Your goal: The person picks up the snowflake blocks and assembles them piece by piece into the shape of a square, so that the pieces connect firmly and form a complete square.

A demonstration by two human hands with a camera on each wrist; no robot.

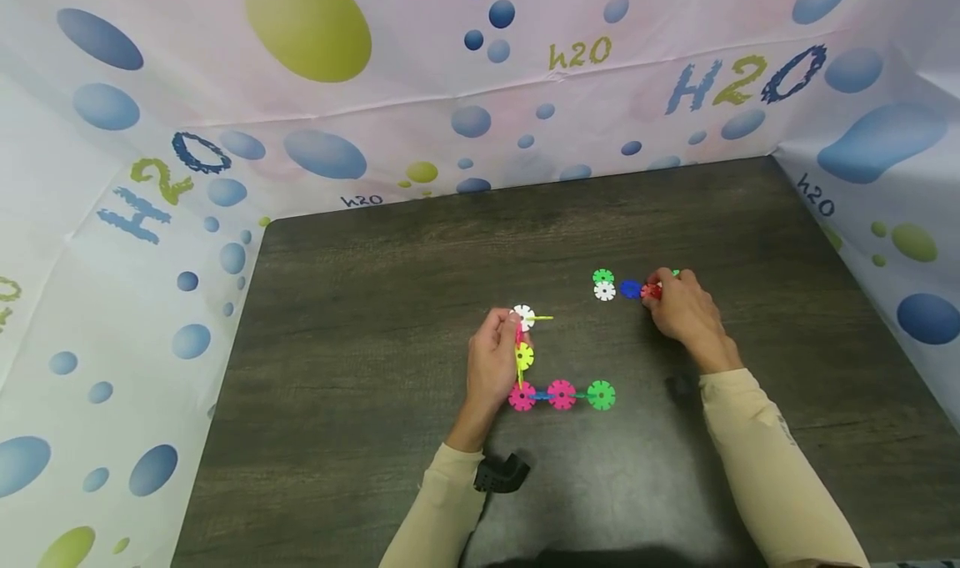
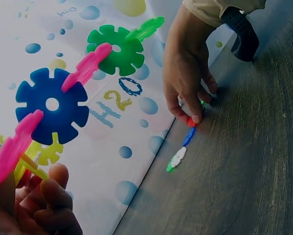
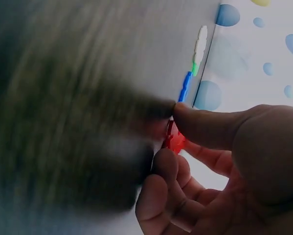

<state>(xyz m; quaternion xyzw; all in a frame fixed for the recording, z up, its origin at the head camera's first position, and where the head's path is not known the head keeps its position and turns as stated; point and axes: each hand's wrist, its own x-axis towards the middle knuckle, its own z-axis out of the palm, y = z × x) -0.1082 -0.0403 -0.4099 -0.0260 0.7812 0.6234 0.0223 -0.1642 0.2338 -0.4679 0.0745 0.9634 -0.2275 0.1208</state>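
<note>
In the head view my left hand (image 1: 495, 358) grips an L-shaped chain of interlocked notched plastic discs. A white disc (image 1: 527, 313) tops it, a yellow disc (image 1: 524, 356) sits lower, and a pink disc (image 1: 522, 396) marks the corner. The lower arm runs right to a green disc (image 1: 601, 395). The left wrist view shows a blue disc (image 2: 52, 105) slotted between pink ones. At the right, my right hand (image 1: 686, 308) pinches a red disc (image 3: 176, 139) at the tabletop. A blue disc (image 1: 630, 289) lies left of its fingers; a green disc partly shows behind them.
A loose white disc (image 1: 604, 291) and a green disc (image 1: 603, 276) lie together on the dark wood table (image 1: 360, 301), left of the blue one. A bubble-patterned sheet (image 1: 420, 67) rises behind the table and along both sides.
</note>
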